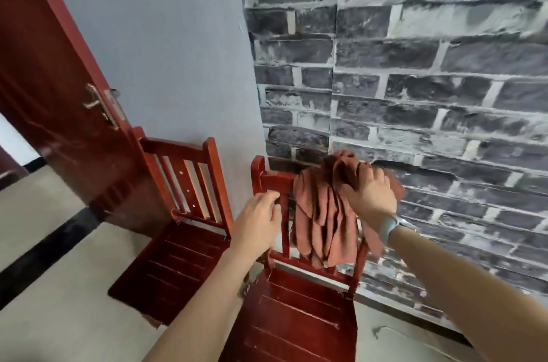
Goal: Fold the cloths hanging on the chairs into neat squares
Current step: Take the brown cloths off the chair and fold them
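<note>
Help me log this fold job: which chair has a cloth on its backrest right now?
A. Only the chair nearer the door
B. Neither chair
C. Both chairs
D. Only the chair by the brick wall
D: the brown cloth drapes over the backrest of the chair by the brick wall, gripped at the top by the right hand, while the chair nearer the door has a bare backrest.

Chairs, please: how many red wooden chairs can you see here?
2. One bare red wooden chair stands by the red door; the other red wooden chair, nearer, carries the rust-brown cloth.
</note>
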`<state>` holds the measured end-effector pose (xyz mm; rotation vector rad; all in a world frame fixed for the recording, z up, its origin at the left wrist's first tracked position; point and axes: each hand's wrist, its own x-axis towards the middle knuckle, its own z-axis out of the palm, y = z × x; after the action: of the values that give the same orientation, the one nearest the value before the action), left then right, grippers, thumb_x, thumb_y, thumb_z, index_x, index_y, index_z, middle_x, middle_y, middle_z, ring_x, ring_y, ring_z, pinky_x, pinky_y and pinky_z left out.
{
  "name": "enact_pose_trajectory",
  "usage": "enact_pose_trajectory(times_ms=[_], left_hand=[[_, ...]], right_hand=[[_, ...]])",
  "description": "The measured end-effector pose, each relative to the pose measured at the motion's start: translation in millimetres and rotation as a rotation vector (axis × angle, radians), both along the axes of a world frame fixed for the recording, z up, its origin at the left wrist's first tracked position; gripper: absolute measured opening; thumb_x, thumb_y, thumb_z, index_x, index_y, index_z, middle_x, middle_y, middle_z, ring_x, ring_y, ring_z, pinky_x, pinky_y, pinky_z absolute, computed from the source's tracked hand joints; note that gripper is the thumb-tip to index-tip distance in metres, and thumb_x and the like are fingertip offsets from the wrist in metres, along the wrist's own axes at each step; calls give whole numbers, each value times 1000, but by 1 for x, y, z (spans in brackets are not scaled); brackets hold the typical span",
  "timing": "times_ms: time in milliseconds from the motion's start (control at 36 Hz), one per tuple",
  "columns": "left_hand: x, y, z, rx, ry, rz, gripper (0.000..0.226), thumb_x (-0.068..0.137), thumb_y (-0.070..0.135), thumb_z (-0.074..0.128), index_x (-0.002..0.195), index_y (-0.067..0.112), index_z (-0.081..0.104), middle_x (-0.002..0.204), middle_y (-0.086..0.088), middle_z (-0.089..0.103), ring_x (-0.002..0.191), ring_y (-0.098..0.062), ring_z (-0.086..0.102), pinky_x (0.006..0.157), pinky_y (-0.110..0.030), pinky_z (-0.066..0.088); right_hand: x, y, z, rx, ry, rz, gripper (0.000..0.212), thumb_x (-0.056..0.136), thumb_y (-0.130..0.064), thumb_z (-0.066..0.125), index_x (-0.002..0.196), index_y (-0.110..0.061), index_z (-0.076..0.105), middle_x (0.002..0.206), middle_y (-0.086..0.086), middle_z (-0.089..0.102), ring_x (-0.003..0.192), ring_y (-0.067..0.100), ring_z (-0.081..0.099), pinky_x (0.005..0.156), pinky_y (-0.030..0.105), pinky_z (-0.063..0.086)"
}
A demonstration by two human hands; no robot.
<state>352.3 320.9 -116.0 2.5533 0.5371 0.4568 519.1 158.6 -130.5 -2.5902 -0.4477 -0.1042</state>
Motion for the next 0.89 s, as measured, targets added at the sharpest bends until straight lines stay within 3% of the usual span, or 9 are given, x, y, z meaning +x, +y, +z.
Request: enact_pose_trajectory(times_ms=[83, 167, 222, 306, 500, 611, 750, 861, 889], left_hand=[[19, 15, 1, -28, -38, -39, 34, 93, 17, 44, 126, 11, 52, 124, -6, 57, 117, -20, 51, 99, -32, 41], [34, 25, -2, -95, -67, -97, 34, 94, 17, 46, 127, 12, 51, 124, -4, 55, 116, -17, 52, 98, -29, 42], [46, 31, -1, -126, -85, -146, 34, 93, 18, 47, 126, 13, 52, 123, -2, 56, 113, -15, 53, 96, -25, 42], [69, 33, 6, -180, -93, -233, 36, 91, 23, 51, 127, 17, 51, 123, 0, 56, 112, -10, 52, 95, -21, 41], [122, -4, 49, -288, -108, -576, 67, 84, 41, 60, 141, 22, 29, 143, 5, 35, 130, -10, 35, 104, -22, 27], [138, -42, 71, -267, -186, -735, 83, 77, 46, 66, 143, 19, 24, 147, 1, 31, 135, -13, 29, 111, -28, 24], [137, -92, 93, -290, -217, -816, 39, 85, 40, 53, 115, 17, 58, 101, -4, 69, 95, -21, 63, 85, -34, 48], [127, -117, 108, -346, -205, -1020, 10, 89, 26, 58, 84, 23, 66, 72, 11, 62, 65, 0, 56, 61, -13, 41], [125, -121, 111, -328, -204, -1047, 20, 90, 25, 57, 70, 30, 59, 61, 13, 56, 54, 2, 50, 54, -13, 36]], right_hand=[[30, 14, 5, -41, 110, -23, 63, 82, -39, 57, 136, -19, 31, 126, 17, 40, 120, 39, 39, 95, 47, 38], [48, 16, 4, -44, 151, -36, 36, 87, -31, 51, 120, -17, 53, 117, 18, 56, 108, 38, 53, 87, 39, 44], [53, 16, 15, 85, 138, -69, 22, 87, -19, 48, 100, -8, 63, 103, 21, 65, 97, 38, 59, 77, 35, 45], [56, 12, 51, 262, 53, -57, 20, 86, -4, 48, 95, 2, 64, 94, 21, 66, 93, 35, 60, 69, 30, 38], [22, -26, 156, 736, 36, -90, 15, 90, -1, 47, 84, -6, 60, 52, -3, 56, 45, 3, 54, 43, 15, 48], [-5, -54, 192, 1026, -23, -121, 26, 90, 1, 47, 72, -12, 61, 46, -7, 60, 44, 3, 57, 45, 19, 51], [-40, -102, 207, 1145, -207, -278, 27, 89, 0, 45, 73, -13, 62, 46, -9, 60, 45, 3, 56, 45, 17, 47], [-65, -156, 191, 777, -426, -519, 17, 86, -5, 51, 79, -14, 64, 66, -8, 64, 67, 5, 55, 60, 15, 43], [-72, -169, 183, 699, -400, -544, 14, 86, -5, 52, 83, -12, 64, 72, -2, 63, 68, 4, 55, 58, 10, 41]])
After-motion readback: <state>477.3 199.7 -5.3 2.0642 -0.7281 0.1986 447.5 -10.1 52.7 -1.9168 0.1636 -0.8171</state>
